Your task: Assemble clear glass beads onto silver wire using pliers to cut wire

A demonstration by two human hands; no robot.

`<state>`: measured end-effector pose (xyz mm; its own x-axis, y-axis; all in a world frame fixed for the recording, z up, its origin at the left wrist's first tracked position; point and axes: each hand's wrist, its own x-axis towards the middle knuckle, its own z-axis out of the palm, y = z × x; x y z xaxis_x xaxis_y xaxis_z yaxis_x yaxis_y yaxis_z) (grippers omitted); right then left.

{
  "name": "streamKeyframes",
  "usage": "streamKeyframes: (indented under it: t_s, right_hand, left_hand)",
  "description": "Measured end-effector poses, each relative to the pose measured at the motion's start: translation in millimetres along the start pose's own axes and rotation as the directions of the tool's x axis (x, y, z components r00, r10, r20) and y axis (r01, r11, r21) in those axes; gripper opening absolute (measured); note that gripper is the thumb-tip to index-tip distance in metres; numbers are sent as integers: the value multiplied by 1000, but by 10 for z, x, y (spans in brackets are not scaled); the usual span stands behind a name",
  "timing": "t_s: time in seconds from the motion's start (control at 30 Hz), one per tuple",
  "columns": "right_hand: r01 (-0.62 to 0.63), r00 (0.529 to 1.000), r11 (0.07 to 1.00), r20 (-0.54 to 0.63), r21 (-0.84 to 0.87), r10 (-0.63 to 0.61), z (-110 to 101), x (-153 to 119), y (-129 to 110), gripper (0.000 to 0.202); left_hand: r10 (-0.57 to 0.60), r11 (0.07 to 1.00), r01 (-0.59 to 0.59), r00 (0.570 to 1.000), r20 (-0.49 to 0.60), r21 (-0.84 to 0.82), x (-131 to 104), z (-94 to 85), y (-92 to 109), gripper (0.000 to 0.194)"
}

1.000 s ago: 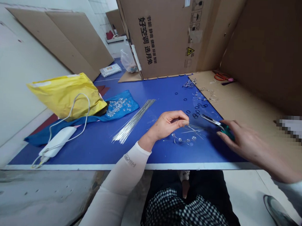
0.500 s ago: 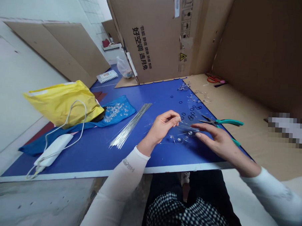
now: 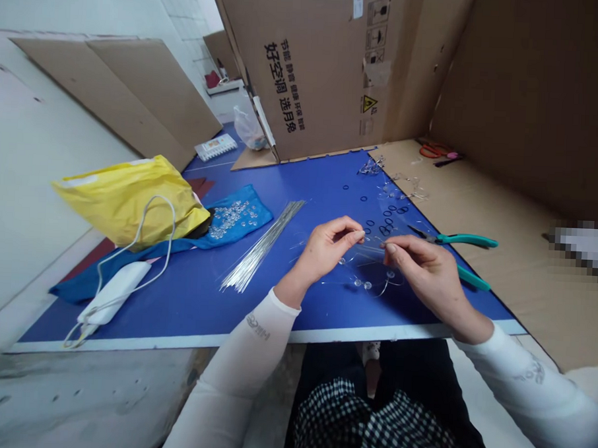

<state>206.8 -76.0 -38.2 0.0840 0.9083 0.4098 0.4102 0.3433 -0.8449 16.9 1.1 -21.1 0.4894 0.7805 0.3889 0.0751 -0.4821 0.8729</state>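
Observation:
My left hand is closed in a pinch on a thin wire over the blue table. Just to its right, my right hand pinches thin wire too, its thumb pressed to the forefinger. Fine wires with transparent beads lie or hang below and between the fingers; which strand each hand grips is hard to make out. Beyond the hands are several black rings. Green-handled pliers rest right of my right hand. Left of my left hand lies a bundle of straight wires.
Loose transparent beads sit on a blue cloth bag, beside a yellow bag. A white power strip with a cable lies front left. Finished-looking wire pieces and orange scissors are farther back, before a large cardboard box.
My right hand has moved in toward the left and closed its fingers from an open pose into a pinch on wire. My left hand keeps its pinch. The view has shifted slightly.

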Motion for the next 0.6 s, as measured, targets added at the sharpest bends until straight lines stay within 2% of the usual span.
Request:
streamKeyframes:
  t_s: [0.17, 0.33, 0.47, 0.6]
  right_hand:
    - [57, 998, 992, 40, -113, -53, -66, 36, -55, 18]
    - [93, 993, 980, 91, -177, -78, -118, 61, -28, 15]
    - [109, 986, 974, 147, -197, -80, -151, 73, -14, 16]
    - [109, 981, 977, 180, -185, -75, -153, 77, -12, 17]
  left_hand:
    - [140, 956, -139, 990, 17, 259, 0, 5, 31, 18]
    - [231, 919, -246, 969, 85, 309, 4, 8, 33, 18]
    - [220, 920, -245, 969, 113, 306, 5, 3, 36, 18]
    - [153, 944, -179, 982, 113, 278, 8, 1, 41, 19]
